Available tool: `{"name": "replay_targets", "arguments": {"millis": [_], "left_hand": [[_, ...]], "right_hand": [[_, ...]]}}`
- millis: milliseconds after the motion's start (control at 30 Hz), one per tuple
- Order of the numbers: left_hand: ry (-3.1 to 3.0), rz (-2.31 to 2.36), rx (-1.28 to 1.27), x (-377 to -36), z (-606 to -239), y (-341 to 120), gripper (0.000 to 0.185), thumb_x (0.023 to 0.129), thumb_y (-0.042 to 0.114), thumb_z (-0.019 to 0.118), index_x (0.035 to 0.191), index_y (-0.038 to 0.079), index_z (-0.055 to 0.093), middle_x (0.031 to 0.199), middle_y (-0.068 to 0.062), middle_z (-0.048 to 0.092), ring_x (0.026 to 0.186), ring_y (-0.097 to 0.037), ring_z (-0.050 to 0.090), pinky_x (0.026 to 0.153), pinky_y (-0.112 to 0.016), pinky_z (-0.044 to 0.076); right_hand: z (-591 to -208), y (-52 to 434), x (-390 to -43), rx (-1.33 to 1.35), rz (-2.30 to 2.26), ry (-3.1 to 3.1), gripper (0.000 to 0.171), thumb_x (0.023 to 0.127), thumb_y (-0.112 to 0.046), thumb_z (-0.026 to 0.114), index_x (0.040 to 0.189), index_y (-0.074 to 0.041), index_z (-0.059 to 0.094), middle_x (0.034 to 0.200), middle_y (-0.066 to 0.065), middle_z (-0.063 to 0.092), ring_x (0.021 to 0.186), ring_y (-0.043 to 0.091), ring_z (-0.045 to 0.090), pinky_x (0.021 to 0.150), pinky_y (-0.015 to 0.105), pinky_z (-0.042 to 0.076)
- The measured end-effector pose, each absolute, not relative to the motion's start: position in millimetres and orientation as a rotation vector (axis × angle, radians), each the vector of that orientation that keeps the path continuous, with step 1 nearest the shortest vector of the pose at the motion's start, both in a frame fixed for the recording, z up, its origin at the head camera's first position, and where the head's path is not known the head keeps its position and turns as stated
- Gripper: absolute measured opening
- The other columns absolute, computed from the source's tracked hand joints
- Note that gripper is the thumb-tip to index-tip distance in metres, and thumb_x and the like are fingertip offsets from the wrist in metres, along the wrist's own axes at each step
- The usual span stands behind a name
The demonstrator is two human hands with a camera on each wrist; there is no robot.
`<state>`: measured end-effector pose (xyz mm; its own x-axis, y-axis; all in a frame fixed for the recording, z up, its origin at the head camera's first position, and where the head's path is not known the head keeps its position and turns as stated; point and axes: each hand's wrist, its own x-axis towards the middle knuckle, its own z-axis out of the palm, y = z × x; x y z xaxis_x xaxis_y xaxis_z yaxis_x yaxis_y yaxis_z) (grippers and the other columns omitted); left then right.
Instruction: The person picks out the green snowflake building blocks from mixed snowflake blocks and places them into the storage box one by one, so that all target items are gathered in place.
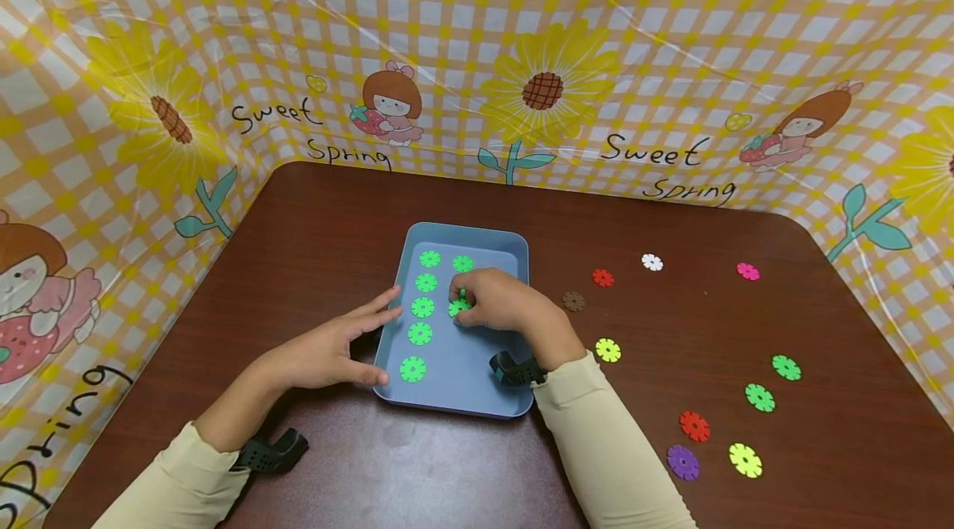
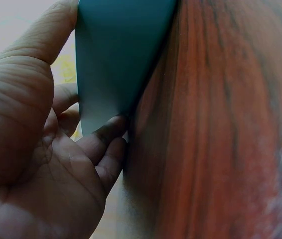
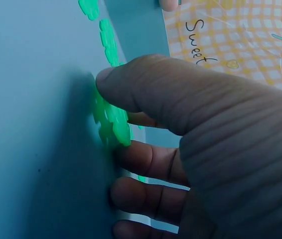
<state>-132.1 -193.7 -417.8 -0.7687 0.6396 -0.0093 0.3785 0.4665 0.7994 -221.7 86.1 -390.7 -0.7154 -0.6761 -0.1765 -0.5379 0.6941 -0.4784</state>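
1. Blue tray (image 1: 514,252) at the middle of the brown table (image 1: 373,463); green snowflake discs lie in it in two columns, five in the left column (image 1: 421,307) and one (image 1: 463,263) visible at the top of the right column.
2. Right hand (image 1: 501,301) over the tray's right column; its grip is clamped on a green snowflake disc (image 1: 458,307), thumb and fingers pinching it against the tray floor. The hand hides the disc's right part and anything beneath the palm.
3. Left hand (image 1: 328,351) at the tray's left edge; its grip is apart, fingers straight, fingertips touching the tray wall.
4. Loose discs on the table right of the tray: brown (image 1: 573,301), red (image 1: 602,277), white (image 1: 652,262), pink (image 1: 748,271), yellow (image 1: 607,349), two green (image 1: 786,367), a second red (image 1: 694,426), purple (image 1: 682,462), a second yellow (image 1: 745,459). All lie well apart from the tray.
5. A checked sunflower cloth (image 1: 671,32) walls the table.
6. Right wrist view: thumb (image 3: 146,84) pressing the green disc's (image 3: 112,122) face, fingers below it, a detail the head view hides.
7. Left wrist view: fingers (image 2: 101,137) at the tray's (image 2: 121,50) corner, thumb along its outer wall.
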Motion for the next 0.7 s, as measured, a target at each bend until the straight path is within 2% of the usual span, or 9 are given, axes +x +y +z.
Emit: {"name": "replay_targets", "arguments": {"millis": [700], "left_hand": [[2.407,1.2,0.86,-132.6,-418.9,-194.0,0.09,0.086,0.03,0.079,0.156,0.005,0.029,0.167,-0.003,0.007,0.15,-0.027,0.01,0.113,-0.058,0.02]], "right_hand": [[-385.2,86.9,-221.8,-0.959,-0.535,2.583,0.02,0.087,-0.018,0.075,0.105,-0.012,0.068,0.079,0.0,0.059,0.072,0.015,0.052,0.065,0.029,0.044]]}}
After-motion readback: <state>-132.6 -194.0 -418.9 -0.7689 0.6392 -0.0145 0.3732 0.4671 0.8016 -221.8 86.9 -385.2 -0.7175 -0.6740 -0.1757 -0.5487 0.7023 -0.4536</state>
